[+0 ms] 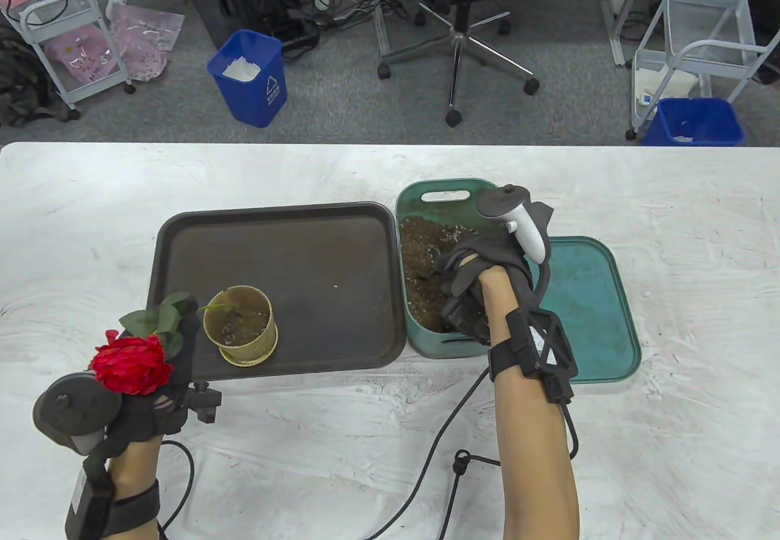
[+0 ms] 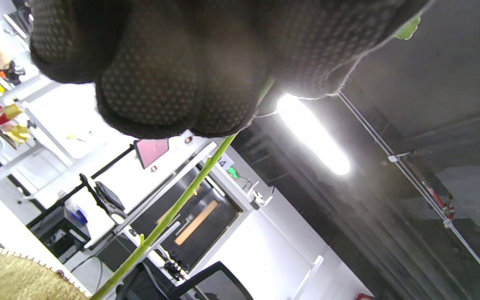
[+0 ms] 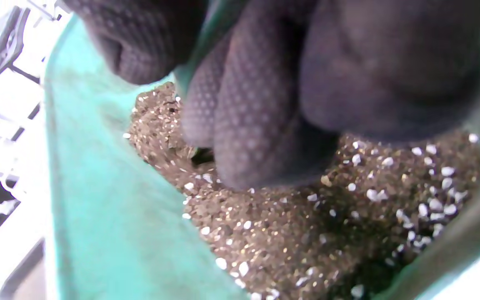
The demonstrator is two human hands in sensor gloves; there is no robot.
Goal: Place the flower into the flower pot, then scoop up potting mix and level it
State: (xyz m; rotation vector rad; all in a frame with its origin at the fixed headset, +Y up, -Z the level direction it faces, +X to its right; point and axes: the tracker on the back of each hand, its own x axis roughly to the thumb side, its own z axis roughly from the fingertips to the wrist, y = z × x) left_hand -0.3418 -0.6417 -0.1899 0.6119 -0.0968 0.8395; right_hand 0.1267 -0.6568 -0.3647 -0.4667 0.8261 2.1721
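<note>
**Rose stem in the pot, right hand down in the potting mix**

My left hand (image 1: 155,375) sits at the near left of the table (image 1: 91,211), fingers closed around the stem of the flower (image 1: 131,364). The red bloom lies over the back of my glove, nearest me, and the stem runs away from me and to the right, tilted, with its leaves between my hand and the flower pot (image 1: 241,323). The lower end of the stem goes in over the pot's rim; in the left wrist view the green stem leaves my curled fingers (image 2: 148,96) and slants down to the pot's scalloped gold edge. The pot stands upright in the near left corner of the dark tray (image 1: 304,229).

My right forearm reaches forward with the wrist bent down, and my right hand (image 1: 469,284) is inside the green bin (image 1: 445,189), just right of the tray. Its fingers are curled low over the potting mix (image 3: 306,233), brown with white specks; I cannot tell whether they hold anything. The bin's green lid (image 1: 591,302) lies flat at its right.

Beyond the table a blue waste bin (image 1: 250,77) carries a white recycling mark, its lettering too small to read.
</note>
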